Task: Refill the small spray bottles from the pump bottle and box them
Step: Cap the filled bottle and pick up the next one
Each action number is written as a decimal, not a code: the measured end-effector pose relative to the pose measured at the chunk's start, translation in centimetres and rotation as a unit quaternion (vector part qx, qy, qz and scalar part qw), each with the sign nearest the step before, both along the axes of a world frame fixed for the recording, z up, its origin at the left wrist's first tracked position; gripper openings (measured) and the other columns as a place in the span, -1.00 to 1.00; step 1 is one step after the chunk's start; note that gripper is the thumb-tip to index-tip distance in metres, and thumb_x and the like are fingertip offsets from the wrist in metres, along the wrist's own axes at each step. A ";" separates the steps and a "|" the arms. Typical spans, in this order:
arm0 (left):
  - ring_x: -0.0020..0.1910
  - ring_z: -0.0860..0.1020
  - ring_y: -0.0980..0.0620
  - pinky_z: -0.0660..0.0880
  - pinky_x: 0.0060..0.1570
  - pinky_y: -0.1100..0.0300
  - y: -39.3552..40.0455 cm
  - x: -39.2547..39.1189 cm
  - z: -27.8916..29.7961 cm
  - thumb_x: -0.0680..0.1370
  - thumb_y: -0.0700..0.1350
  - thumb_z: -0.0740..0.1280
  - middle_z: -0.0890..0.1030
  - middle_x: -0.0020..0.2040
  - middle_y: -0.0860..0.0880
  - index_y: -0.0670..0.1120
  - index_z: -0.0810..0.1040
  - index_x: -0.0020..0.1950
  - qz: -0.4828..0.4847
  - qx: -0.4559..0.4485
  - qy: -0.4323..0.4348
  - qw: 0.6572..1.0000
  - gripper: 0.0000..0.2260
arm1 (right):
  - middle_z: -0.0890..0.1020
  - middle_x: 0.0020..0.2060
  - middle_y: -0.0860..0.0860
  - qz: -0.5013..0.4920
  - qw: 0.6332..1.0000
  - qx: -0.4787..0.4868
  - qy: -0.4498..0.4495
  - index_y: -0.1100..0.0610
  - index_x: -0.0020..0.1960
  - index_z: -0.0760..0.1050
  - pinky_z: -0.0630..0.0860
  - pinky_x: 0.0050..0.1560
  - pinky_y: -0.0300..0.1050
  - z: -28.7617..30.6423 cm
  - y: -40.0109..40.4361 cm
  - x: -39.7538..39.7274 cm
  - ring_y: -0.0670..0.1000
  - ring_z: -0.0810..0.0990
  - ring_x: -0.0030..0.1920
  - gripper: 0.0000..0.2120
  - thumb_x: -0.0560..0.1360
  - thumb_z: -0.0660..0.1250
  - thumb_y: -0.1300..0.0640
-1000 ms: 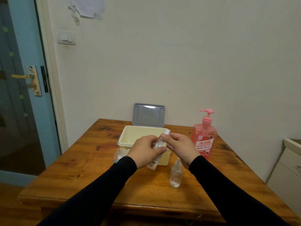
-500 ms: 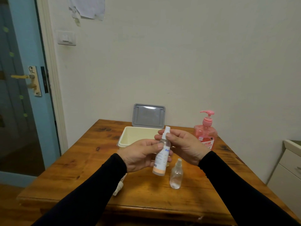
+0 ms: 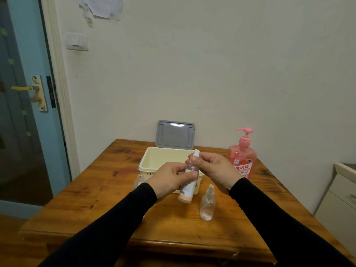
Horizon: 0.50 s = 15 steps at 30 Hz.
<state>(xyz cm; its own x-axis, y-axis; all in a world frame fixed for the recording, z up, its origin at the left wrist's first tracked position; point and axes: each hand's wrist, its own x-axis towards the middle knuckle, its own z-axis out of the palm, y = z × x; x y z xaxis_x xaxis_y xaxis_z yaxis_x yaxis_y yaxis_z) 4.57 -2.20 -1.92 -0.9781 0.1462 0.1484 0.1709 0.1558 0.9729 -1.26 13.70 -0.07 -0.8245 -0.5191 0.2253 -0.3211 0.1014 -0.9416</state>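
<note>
Head view: the left hand [image 3: 169, 180] grips the labelled spray bottle [image 3: 187, 186] round its middle, held above the table [image 3: 96, 191] in front of the box [image 3: 159, 160]. The right hand [image 3: 213, 170] pinches its white top [image 3: 196, 153], so I'd say the sprayer is being unscrewed; next comes lifting it off upright. Peach liquid shows only at the bottle's base. A clear bottle [image 3: 207, 204] stands nearly empty beside it. The pump bottle [image 3: 243, 158] looks full. The box shows nothing inside, its lid [image 3: 175, 134] propped behind.
</note>
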 end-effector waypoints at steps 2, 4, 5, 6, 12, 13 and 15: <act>-0.13 0.65 0.09 0.57 -0.10 0.27 0.3 0.0 0.0 0.53 -0.09 0.37 0.68 -0.13 -0.03 -0.10 0.62 0.03 0.015 0.010 0.018 1.000 -0.87 | 0.70 -0.05 0.01 -0.019 0.999 0.010 0.024 0.09 0.03 0.65 0.48 0.24 0.05 0.2 -0.1 0.1 0.00 0.63 0.07 -0.78 0.53 0.33 -0.01; -0.20 0.64 0.15 0.54 -0.19 0.34 0.6 0.0 0.0 0.53 -0.11 0.37 0.68 -0.18 0.01 -0.08 0.62 -0.01 0.034 0.007 0.036 0.999 -0.91 | 0.70 -0.07 0.01 -0.031 0.999 0.020 0.040 0.09 0.01 0.65 0.50 0.20 0.00 0.3 -0.3 0.3 -0.01 0.64 0.04 -0.78 0.54 0.32 -0.02; -0.21 0.64 0.18 0.53 -0.23 0.36 0.6 0.0 -0.1 0.54 -0.10 0.36 0.68 -0.19 0.03 -0.07 0.62 -0.02 0.044 -0.002 0.044 0.998 -0.92 | 0.70 -0.08 0.01 -0.036 0.998 0.022 0.044 0.09 0.01 0.65 0.51 0.18 -0.02 0.3 -0.4 0.3 -0.01 0.64 0.03 -0.78 0.54 0.32 -0.02; -0.21 0.64 0.19 0.52 -0.24 0.37 0.8 0.0 -0.1 0.54 -0.09 0.36 0.68 -0.18 0.04 -0.05 0.61 -0.03 0.054 -0.013 0.049 0.997 -0.93 | 0.70 -0.08 0.01 -0.042 0.998 0.022 0.045 0.09 0.00 0.65 0.51 0.16 -0.04 0.2 -0.4 0.3 -0.01 0.64 0.03 -0.78 0.54 0.32 -0.02; -0.07 0.63 0.11 0.58 0.00 0.17 0.6 -0.2 -1.3 0.53 -0.01 0.36 0.67 -0.08 0.03 -0.01 0.60 0.06 0.103 -0.082 0.061 0.989 -0.85 | 0.71 -0.08 -0.01 -0.053 0.997 0.021 0.045 0.06 0.01 0.65 0.54 0.13 -0.10 -0.6 -0.9 0.3 -0.05 0.65 0.02 -0.84 0.53 0.34 0.03; -0.05 0.62 0.11 0.57 0.02 0.16 0.6 -0.2 -1.5 0.53 -0.01 0.36 0.67 -0.06 0.03 -0.01 0.59 0.08 0.108 -0.084 0.057 0.989 -0.83 | 0.70 -0.08 -0.02 -0.055 0.997 0.024 0.044 0.08 0.04 0.64 0.54 0.13 -0.11 -0.7 -0.9 0.3 -0.06 0.64 0.02 -0.82 0.53 0.34 0.03; -0.02 0.61 0.11 0.57 0.05 0.13 0.4 -0.3 -2.1 0.52 0.00 0.38 0.66 -0.03 0.03 -0.01 0.58 0.12 0.125 -0.089 0.054 0.987 -0.80 | 0.69 -0.07 -0.05 -0.049 0.997 0.035 0.051 0.09 0.10 0.62 0.53 0.08 -0.15 -1.1 -0.9 0.5 -0.10 0.63 0.01 -0.79 0.54 0.33 0.03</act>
<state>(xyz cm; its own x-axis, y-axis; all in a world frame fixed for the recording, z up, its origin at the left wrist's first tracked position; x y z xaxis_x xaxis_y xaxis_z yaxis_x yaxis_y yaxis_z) 4.24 -1.81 -3.97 -0.9668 -0.0642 0.2472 0.2066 0.3727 0.9047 -0.75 12.77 -1.17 -0.8463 -0.4552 0.2767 -0.4008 0.2020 -0.8936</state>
